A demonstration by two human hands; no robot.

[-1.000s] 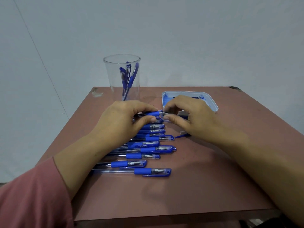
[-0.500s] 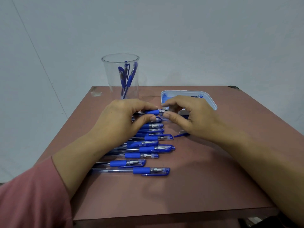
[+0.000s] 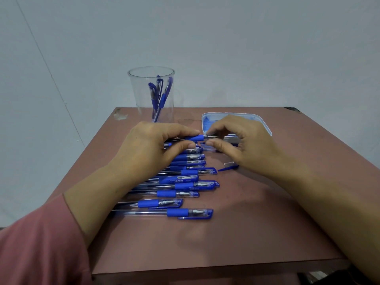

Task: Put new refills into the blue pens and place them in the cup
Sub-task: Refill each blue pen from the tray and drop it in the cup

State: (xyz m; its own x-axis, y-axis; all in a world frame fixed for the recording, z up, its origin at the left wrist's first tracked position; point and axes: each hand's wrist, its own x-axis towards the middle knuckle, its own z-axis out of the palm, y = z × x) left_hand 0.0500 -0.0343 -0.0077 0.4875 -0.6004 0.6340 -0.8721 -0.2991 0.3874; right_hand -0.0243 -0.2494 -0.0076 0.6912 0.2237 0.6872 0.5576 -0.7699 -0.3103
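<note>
- Fingers (image 3: 185,131) of the left hand (image 3: 148,149) curl round the blue grip of one pen (image 3: 197,138), which is held level just above the row. The thumb and forefinger of the right hand (image 3: 246,145) close narrowly on its metal tip (image 3: 211,137) and hold nothing else.
- The step looks like work at the tip's thread. Whether it is being loosened or tightened cannot be told.
- The tip is small and smooth, so a slack pinch could let it drop among the pens below.
- If the barrel tilts against the tip, the thread may bind or seat crooked.
- The row of pens (image 3: 181,185) lies on the bench (image 3: 246,223) directly under both wrists. A lowered palm could roll them and mix up which pens have been refilled.
- A loose blue cap (image 3: 228,168) rests just beside the right wrist, where a sweep of the forearm could flick it off the edge.
- The white tray (image 3: 267,130) sits behind the right hand, and most of its contents are hidden.
- The clear cup (image 3: 144,95) stands at the back and already holds a few pens (image 3: 162,99). It is tall and probably light, so a careless reach over the row could tip it.
</note>
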